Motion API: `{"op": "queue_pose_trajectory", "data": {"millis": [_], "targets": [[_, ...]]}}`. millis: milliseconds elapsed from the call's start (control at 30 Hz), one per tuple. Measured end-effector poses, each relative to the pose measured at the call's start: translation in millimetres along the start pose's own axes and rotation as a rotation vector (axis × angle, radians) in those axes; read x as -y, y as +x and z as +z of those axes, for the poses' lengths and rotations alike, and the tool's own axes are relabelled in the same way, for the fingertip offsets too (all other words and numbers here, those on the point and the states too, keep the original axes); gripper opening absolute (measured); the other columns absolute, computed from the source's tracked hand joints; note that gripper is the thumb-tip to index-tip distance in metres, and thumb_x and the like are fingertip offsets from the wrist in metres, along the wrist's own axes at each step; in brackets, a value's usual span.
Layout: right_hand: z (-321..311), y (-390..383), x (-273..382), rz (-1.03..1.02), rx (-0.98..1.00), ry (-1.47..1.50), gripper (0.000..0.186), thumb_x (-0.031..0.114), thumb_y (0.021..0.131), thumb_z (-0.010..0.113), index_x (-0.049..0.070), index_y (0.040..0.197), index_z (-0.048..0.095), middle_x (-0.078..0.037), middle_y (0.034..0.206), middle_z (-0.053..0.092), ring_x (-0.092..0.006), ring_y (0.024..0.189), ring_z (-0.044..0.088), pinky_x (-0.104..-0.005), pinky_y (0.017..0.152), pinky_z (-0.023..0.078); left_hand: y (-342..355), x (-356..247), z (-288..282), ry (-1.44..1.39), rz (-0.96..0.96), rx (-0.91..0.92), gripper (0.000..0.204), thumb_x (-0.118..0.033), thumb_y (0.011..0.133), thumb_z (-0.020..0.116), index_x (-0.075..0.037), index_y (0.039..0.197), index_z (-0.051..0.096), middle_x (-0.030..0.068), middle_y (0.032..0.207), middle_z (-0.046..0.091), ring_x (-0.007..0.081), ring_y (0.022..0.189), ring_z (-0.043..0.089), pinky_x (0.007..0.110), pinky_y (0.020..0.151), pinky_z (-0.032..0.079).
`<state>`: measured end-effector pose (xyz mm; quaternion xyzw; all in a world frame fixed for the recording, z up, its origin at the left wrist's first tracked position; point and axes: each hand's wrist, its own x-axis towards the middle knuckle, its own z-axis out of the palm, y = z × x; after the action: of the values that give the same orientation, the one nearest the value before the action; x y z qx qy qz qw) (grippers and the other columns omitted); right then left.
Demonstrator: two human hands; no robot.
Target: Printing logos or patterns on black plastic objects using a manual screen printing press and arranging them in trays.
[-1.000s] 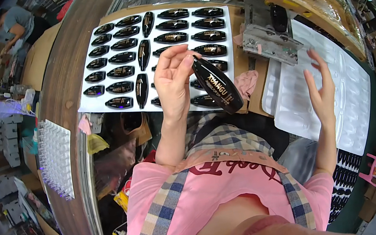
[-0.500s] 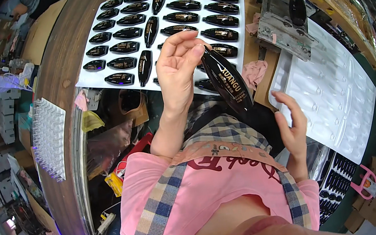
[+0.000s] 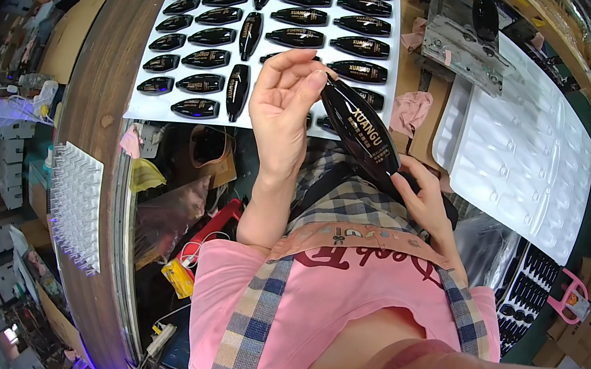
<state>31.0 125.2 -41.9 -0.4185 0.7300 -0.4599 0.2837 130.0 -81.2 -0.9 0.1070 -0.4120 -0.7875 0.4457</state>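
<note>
A glossy black tapered bottle (image 3: 361,129) with gold lettering hangs slantwise in front of my apron. Its upper end is pinched between the thumb and fingers of my left hand (image 3: 286,109). At its lower end, my right hand (image 3: 425,195) has thumb and fingers closed about the tip. Beyond my hands, a white sheet (image 3: 145,109) carries rows of similar black bottles, most lying crosswise and a column of them lengthwise. My left hand and the held bottle cover part of the nearest rows.
To the right stands a metal fixture (image 3: 452,46) with another black bottle (image 3: 486,17) on it. Beside it lies a white moulded tray (image 3: 529,165). A pink cloth (image 3: 409,112) is near the sheet's corner. At left, a white spiky mat (image 3: 78,209) rests on the wooden table (image 3: 101,84).
My right hand has moved left from open air and closed on the bottle's lower end. The left hand keeps its pinch. The whole view has shifted slightly.
</note>
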Motion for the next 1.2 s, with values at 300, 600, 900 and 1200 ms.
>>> {"op": "queue_pose_trajectory", "data": {"millis": [300,600,900,1200], "targets": [[20,6,-8,0.049,0.122,0.025,0.028,0.008,0.082,0.055,-0.001,0.109,0.052,-0.013,0.1,0.059,-0.0195,0.091,0.058,-0.0277,0.08,0.043,-6,-3,-14,0.067,0.023,-0.026,0.024,0.0,0.083,0.052,0.003,0.106,0.047,0.0117,0.087,0.06,0.0165,0.078,0.059,0.026,0.072,0.048],[46,6,-33,0.225,0.201,0.28,0.04,0.009,0.085,0.053,-0.004,0.12,0.04,-0.015,0.112,0.053,-0.0184,0.101,0.052,-0.0283,0.085,0.041,-11,-6,-22,0.026,0.017,-0.076,0.024,0.003,0.081,0.055,0.003,0.104,0.049,0.0101,0.089,0.06,0.0128,0.082,0.059,0.022,0.075,0.046],[56,12,-51,0.488,-0.007,0.964,0.044,0.015,0.09,0.043,-0.008,0.126,0.029,-0.021,0.126,0.039,-0.0251,0.115,0.042,-0.0339,0.093,0.038,-8,-6,-36,0.074,0.026,-0.122,0.022,0.0,0.082,0.053,0.002,0.104,0.05,0.0104,0.088,0.062,0.0119,0.079,0.059,0.021,0.07,0.046],[48,11,-34,0.434,-0.128,1.0,0.041,0.014,0.091,0.042,-0.008,0.124,0.032,-0.022,0.125,0.04,-0.029,0.118,0.04,-0.0378,0.095,0.036,34,-92,-179,0.687,0.406,-0.568,0.016,-0.005,0.079,0.062,0.001,0.093,0.057,0.005,0.081,0.061,0.0088,0.073,0.057,0.02,0.065,0.045]]}}
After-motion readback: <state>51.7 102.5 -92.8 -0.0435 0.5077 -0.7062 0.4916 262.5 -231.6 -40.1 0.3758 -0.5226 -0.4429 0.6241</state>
